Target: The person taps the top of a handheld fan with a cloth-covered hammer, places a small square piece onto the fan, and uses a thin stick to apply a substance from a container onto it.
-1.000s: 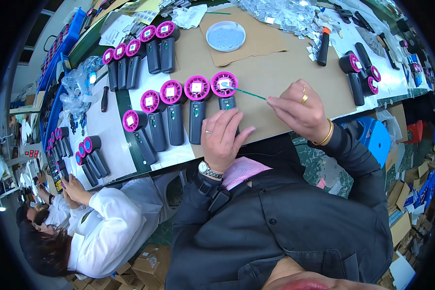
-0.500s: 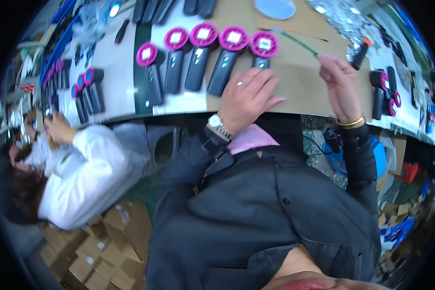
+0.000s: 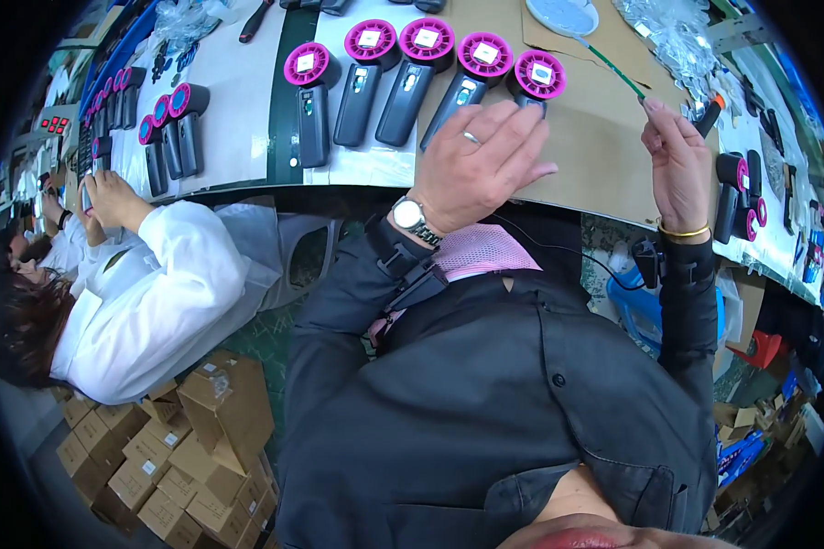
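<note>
In the head view, my left hand lies palm down over the grey handle of the rightmost handheld fan, fingers stretched out and thumb apart. The fan's round pink head with a white label shows past the fingertips; most of its handle is hidden. My right hand pinches the end of a thin green stick. The stick's pale far tip reaches the near edge of a round dish of whitish material. Left of my hand lie several more fans in a row, pink heads away from me.
A person in white works at the left beside more fans. Clear plastic bags lie at the far right. More dark fans lie at the right edge, past an orange-tipped tool. Cardboard boxes fill the floor lower left.
My right hand and the stick have shifted right and the tip now meets the dish's edge. My left hand stays over the rightmost fan's handle. The whole view has shifted slightly.
</note>
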### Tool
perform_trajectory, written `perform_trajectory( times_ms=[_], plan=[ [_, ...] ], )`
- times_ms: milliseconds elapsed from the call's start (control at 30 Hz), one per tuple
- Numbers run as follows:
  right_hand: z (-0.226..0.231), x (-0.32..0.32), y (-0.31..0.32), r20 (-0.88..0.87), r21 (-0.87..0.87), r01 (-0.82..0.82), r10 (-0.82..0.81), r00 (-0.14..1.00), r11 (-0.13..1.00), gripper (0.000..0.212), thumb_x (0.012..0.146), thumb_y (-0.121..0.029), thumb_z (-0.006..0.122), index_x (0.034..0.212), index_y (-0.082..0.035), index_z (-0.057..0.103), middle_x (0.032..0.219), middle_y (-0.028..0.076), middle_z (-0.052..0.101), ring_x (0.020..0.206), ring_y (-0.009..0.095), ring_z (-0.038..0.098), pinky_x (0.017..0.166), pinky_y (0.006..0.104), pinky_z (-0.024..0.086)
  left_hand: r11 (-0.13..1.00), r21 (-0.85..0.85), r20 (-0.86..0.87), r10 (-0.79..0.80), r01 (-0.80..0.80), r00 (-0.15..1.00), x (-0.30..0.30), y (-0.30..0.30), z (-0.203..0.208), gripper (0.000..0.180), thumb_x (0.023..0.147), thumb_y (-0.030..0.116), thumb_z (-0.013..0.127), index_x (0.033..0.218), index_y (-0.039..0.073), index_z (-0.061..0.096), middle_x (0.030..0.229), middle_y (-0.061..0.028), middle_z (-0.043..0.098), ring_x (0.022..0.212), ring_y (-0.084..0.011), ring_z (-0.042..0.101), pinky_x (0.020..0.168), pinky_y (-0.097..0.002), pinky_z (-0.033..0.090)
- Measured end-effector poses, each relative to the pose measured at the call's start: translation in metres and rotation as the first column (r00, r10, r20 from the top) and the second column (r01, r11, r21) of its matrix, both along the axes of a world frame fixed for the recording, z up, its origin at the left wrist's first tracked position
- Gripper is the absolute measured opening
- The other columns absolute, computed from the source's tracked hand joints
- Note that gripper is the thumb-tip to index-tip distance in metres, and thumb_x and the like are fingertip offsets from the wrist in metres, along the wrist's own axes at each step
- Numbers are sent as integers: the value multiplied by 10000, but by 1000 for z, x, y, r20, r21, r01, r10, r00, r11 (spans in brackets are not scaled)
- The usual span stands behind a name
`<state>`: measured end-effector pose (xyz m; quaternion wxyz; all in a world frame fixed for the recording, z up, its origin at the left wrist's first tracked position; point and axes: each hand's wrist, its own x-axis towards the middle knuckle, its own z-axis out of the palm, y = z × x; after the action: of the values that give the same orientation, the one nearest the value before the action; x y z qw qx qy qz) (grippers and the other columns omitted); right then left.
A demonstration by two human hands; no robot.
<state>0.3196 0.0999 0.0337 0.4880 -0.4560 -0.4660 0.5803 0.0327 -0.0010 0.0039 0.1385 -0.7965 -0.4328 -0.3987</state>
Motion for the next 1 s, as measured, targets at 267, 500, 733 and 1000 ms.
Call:
perform_trajectory(
  times_ms=[267, 500, 733, 1000],
  plan=[
    [8, -5, 63, 348, 139, 55, -101, 932, 989, 260, 1000, -196, 790, 1152, 11, 833, 897, -49, 682, 780, 49, 501, 698, 227, 400, 981, -148, 100, 144, -128, 985, -15, -6, -10, 498, 859, 186, 903, 1275, -9, 710, 1303, -174, 705, 1160, -366, 688, 948, -480, 552],
    [-1, -21, 123, 457, 126, 87, -136, 879, 988, 275, 955, -227, 826, 1091, 10, 850, 853, -27, 710, 747, 60, 536, 670, 243, 425, 974, -175, 97, 164, -145, 982, -18, 7, -10, 476, 889, 162, 882, 1298, -8, 709, 1313, -168, 706, 1166, -365, 682, 970, -476, 541],
    [-7, -32, 144, 453, 57, 81, -98, 886, 995, 249, 940, -198, 832, 1065, 16, 851, 839, -11, 717, 708, 66, 527, 631, 258, 423, 973, -195, 135, 153, -125, 979, -16, 17, -15, 474, 888, 144, 881, 1303, -6, 708, 1331, -171, 694, 1192, -372, 669, 992, -476, 535],
    [-6, -39, 151, 400, -36, 61, -42, 916, 997, 210, 943, -181, 827, 1033, 9, 838, 788, -29, 671, 655, 58, 472, 586, 259, 360, 972, -206, 157, 144, -110, 977, -18, 19, -20, 468, 881, 106, 879, 1300, -19, 710, 1343, -188, 681, 1221, -384, 664, 1019, -478, 534]
  ],
)
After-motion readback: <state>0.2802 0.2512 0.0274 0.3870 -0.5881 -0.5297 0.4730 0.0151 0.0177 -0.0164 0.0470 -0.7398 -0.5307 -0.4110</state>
